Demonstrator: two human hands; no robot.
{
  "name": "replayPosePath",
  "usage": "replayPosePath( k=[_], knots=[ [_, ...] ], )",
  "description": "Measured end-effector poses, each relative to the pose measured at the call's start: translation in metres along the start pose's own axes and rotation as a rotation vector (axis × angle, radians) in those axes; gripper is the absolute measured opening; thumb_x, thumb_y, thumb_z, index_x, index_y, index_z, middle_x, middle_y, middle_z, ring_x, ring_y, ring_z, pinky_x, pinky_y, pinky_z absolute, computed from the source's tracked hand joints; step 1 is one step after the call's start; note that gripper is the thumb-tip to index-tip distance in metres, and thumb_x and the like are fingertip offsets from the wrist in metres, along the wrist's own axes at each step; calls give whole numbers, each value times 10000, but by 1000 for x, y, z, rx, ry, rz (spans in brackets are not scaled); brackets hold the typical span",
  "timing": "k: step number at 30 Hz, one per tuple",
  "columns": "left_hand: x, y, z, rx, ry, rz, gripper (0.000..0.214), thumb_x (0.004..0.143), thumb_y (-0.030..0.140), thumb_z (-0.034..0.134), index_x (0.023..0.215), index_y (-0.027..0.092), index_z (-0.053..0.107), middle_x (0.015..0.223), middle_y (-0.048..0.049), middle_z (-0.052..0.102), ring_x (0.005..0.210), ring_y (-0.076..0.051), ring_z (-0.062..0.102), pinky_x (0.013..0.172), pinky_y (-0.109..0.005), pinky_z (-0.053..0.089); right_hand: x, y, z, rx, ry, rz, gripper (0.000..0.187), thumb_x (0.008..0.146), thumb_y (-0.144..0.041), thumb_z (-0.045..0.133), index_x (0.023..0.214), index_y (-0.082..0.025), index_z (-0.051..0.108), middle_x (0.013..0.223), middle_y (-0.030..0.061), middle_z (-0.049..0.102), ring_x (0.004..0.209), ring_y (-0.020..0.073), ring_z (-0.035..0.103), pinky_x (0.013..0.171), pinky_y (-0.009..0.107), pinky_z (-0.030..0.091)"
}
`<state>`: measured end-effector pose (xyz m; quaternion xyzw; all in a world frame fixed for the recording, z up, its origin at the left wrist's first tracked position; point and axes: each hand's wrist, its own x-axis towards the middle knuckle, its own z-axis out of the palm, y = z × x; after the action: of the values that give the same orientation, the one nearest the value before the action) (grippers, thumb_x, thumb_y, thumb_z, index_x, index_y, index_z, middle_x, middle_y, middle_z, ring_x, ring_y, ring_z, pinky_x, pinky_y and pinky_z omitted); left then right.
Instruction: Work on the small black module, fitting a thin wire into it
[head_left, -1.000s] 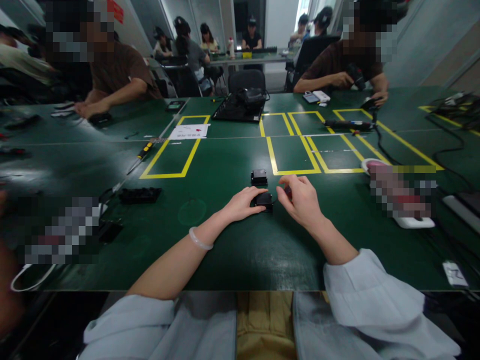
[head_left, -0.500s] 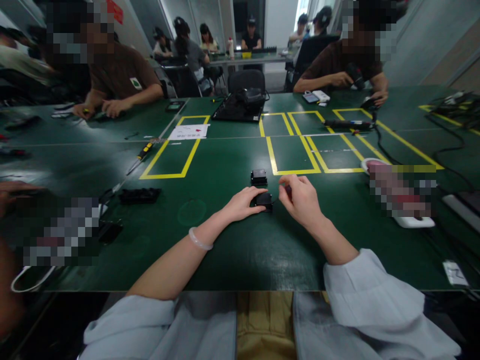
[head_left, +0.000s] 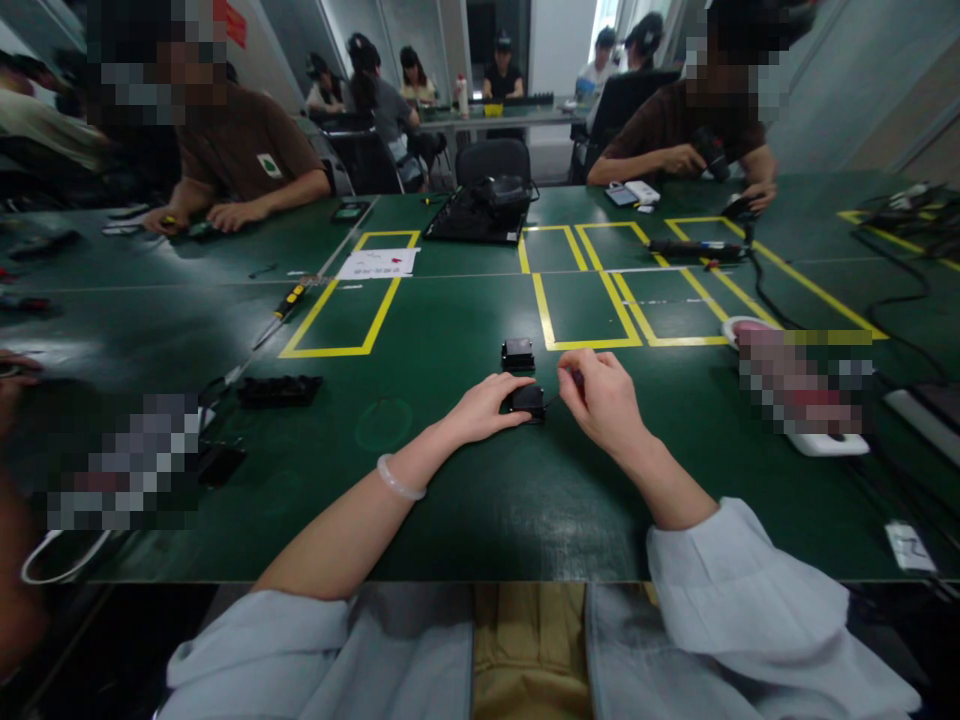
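Note:
A small black box-shaped part [head_left: 527, 402] lies on the green table in front of me. My left hand [head_left: 491, 408] grips it from the left, thumb on the near side and fingers on the far side. Just right of it, my right hand [head_left: 600, 395] is closed in a pinch around a thin dark tool [head_left: 577, 379]. Most of that tool is hidden by the fingers; a fine dark tip seems to point at the part's right side. A second black box-shaped part [head_left: 517, 353] sits just beyond the held one, apart from both hands.
Left on the table [head_left: 450, 510] are a black slotted part [head_left: 280, 391], a yellow-black screwdriver [head_left: 291, 301] and a blurred-out phone-like item. A white-edged device [head_left: 829, 442] lies right, near cables [head_left: 919, 215]. Yellow tape rectangles [head_left: 326, 352] mark the surface. Co-workers sit opposite and at left.
My hands and the black part they work on show almost no movement. At the far left edge, a neighbour's hand has drawn back to the left.

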<state>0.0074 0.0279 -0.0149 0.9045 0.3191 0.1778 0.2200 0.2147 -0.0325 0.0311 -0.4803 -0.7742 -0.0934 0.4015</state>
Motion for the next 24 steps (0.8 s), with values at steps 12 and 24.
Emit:
replayPosePath(
  k=[12, 24],
  knots=[
    [0, 0, 0, -8, -2, -4, 512, 874, 420, 611, 1339, 247, 483, 1154, -77, 600, 1052, -251, 551, 898, -381, 444, -1, -1, 0, 1, -19, 6, 105, 913, -274, 457, 967, -213, 524, 704, 4, 595, 661, 178, 536, 724, 326, 419],
    [0, 2, -2, 3, 1, -2, 518, 868, 400, 626, 1340, 239, 486, 1150, -78, 599, 1044, -248, 555, 888, -368, 449, -1, -2, -1, 8, -22, 17, 115, 943, -309, 453, 928, -219, 523, 739, 16, 619, 653, 171, 528, 695, 311, 408]
  ],
)
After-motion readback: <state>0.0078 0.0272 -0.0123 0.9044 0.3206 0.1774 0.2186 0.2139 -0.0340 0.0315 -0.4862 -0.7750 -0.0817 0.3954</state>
